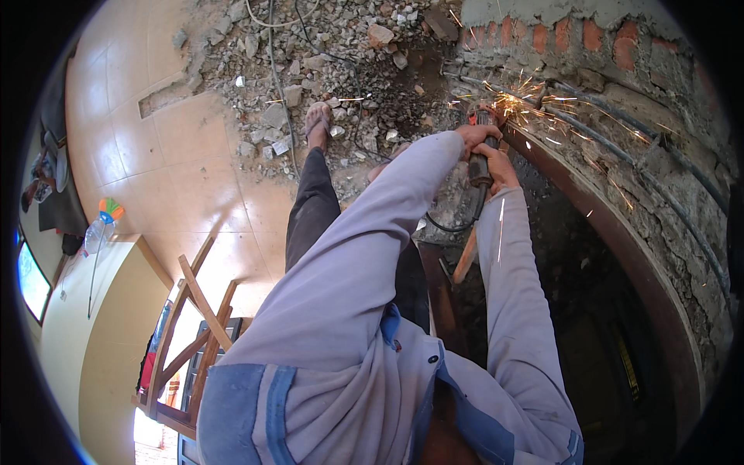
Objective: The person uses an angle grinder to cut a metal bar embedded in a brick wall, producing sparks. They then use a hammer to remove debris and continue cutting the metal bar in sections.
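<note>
Head view, with clock directions taken from the tool: a dark handheld power grinder [480,172] with a red part near its front is up and right of centre, beside a broken wall. The left hand [477,137] has its fingers clamped round the forward part of the body, and the right hand [500,165] grips just behind it, its fingers closed on the rear section. Bright sparks [521,102] burst out at about one to two o'clock, beside grey metal rods [637,165] running along the wall; glare hides the exact contact point. Exposed red bricks [562,36] show in mortar at one o'clock, and a brown beam [608,217] curves away at four.

A black cord [449,229] loops below, between six and seven o'clock, near a wooden handle [465,260] at six. Grey rubble [271,81] spreads toward ten o'clock, and a sandalled foot [318,124] stands at its edge at nine. Beyond lie glossy beige tiles [178,186]. Farther out, a wooden frame with legs [199,298] is at eight o'clock, and a clear plastic bottle [96,235] with an orange-and-green top is between eight and nine.
</note>
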